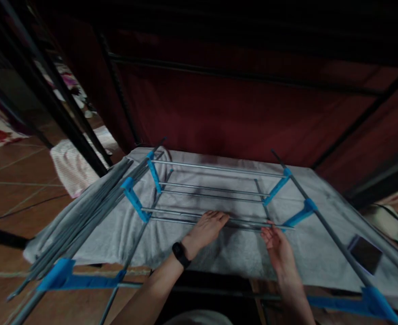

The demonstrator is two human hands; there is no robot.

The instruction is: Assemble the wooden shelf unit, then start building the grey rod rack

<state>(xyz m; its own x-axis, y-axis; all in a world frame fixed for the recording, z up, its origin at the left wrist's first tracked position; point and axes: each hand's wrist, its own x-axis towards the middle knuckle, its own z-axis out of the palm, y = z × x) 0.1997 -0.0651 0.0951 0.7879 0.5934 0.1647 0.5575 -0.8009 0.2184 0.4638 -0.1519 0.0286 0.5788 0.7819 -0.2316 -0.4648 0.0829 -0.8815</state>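
Note:
A rack of grey metal rods with blue plastic connectors lies on a grey cloth. My left hand, with a black watch on its wrist, rests fingers down on the nearest rods in the middle. My right hand grips the same near rod close to its right end, beside a blue connector. Long grey side poles run toward me on both sides.
A bundle of loose grey rods lies at the left of the cloth. A dark phone lies on the cloth at the right. A dark red fabric wall stands behind. Tiled floor and a white cloth are at left.

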